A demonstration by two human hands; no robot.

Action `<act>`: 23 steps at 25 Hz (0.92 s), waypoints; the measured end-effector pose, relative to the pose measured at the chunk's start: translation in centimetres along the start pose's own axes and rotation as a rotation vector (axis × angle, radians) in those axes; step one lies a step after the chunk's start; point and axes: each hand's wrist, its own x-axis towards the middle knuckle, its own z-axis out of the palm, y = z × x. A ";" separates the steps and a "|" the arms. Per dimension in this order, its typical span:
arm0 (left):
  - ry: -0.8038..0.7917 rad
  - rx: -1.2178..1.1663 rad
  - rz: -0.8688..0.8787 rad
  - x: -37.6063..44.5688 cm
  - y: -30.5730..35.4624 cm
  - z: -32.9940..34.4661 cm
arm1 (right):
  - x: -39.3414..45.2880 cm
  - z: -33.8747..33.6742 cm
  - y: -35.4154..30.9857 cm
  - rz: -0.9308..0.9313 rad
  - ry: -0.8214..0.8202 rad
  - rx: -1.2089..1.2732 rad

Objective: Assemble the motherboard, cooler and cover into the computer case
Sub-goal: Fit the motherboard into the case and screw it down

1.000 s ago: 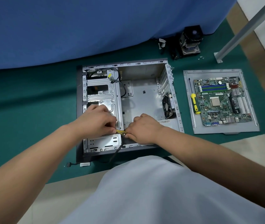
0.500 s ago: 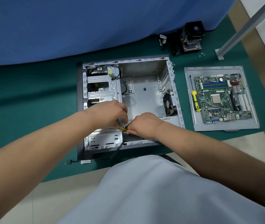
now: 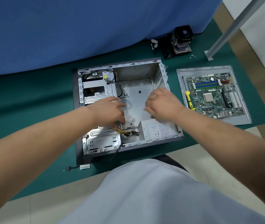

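Observation:
The open computer case (image 3: 138, 94) lies on its side on a green mat (image 3: 31, 97), with a grey power supply (image 3: 159, 129) in its near right corner. My left hand (image 3: 110, 110) hovers over the drive cage with relaxed fingers, just above a yellow and black cable bundle (image 3: 125, 132) whose end runs under it. Blurred, my right hand (image 3: 162, 102) is raised over the case's right side and holds nothing. The motherboard (image 3: 214, 94) rests on the grey cover panel (image 3: 235, 121) to the right. The black cooler (image 3: 181, 39) stands at the back.
A yellow screwdriver (image 3: 189, 101) lies on the cover panel left of the motherboard. Small screws (image 3: 192, 56) sit near the cooler. A metal post (image 3: 225, 28) slants at the back right. Blue cloth (image 3: 80, 29) hangs behind the mat. A loose cable (image 3: 76, 167) lies in front of the case.
Both hands pinched the yellow cable bundle before. Now my right hand has let go and risen to the right, uncovering the power supply. My left hand has opened above the cables.

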 end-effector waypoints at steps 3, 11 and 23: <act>-0.153 -0.029 0.007 1.3 -0.3 -1.4 | -0.5 0.3 4.1 0.083 -0.166 -0.196; -0.224 -0.254 0.019 1.7 -0.1 -1.2 | -1.1 0.4 4.2 0.007 -0.086 -0.211; -0.195 -0.276 -0.006 0.0 0.8 -0.1 | -1.7 1.2 2.9 -0.064 -0.016 -0.141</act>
